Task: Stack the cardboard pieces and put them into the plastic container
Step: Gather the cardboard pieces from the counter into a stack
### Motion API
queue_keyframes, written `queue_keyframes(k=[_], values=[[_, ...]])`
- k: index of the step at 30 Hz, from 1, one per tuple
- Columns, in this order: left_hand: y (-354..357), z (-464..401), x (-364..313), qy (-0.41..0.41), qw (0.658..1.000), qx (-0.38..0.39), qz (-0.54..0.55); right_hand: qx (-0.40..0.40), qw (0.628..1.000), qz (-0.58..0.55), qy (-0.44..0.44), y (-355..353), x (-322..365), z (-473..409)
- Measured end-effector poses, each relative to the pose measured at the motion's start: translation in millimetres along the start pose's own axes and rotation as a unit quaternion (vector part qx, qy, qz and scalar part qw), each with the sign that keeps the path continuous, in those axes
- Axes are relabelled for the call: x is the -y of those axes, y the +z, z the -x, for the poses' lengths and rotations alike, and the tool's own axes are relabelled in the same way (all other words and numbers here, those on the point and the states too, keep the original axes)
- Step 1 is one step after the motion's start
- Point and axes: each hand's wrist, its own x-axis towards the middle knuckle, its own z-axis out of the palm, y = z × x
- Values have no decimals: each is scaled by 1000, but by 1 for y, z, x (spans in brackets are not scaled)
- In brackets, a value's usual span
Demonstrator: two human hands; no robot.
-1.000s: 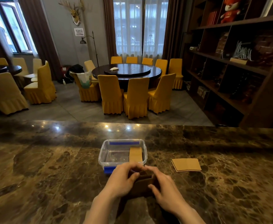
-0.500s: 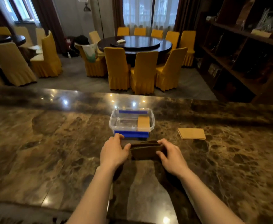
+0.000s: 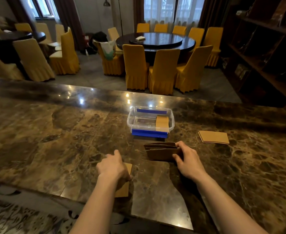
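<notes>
A clear plastic container (image 3: 130, 121) with blue tape strips stands on the marble counter, holding one cardboard piece (image 3: 162, 122) at its right end. Just in front of it, my right hand (image 3: 187, 159) grips the right end of a stack of cardboard pieces (image 3: 160, 150) held upright on edge on the counter. My left hand (image 3: 112, 167) is lower left, palm down over a flat cardboard piece (image 3: 124, 190) near the counter's front edge; its fingers hide whether they grip it. A small flat pile of cardboard (image 3: 214, 137) lies to the right.
The marble counter (image 3: 54, 141) runs wide to both sides. Beyond its far edge are a round dark table (image 3: 155, 41) with yellow covered chairs, and dark shelving (image 3: 265, 48) on the right.
My left hand has let go of the upright stack and moved down-left onto a flat cardboard piece. My right hand alone holds the stack now. The view has tilted further down.
</notes>
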Motion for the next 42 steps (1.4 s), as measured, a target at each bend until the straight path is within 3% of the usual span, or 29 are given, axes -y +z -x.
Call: queue_keyframes(k=[3,7,13,20,27,30,33,36,42], values=[[3,-3,-1,38,994,-4,103,13,1000,-6,-5,1,1,2],[-4,-14,-2,110,955,-80,262,37,999,-10,-10,-1,2,2],[-28,-30,-14,215,897,-161,351,82,995,-31,-37,-5,6,-1],[-27,-27,-42,335,872,-74,349,45,998,-31,-35,11,21,-10],[-22,-35,-44,355,851,-30,387,50,999,-10,-16,20,17,-14],[-14,-43,-25,337,857,-51,386,42,999,-13,-9,17,14,-16],[-4,-48,-12,317,889,-14,331,21,999,-14,20,17,12,-18],[3,-48,-19,290,901,-42,320,15,1000,-14,23,19,11,-19],[-1,-50,-49,325,910,-85,243,7,1000,-19,12,1,-1,-21]])
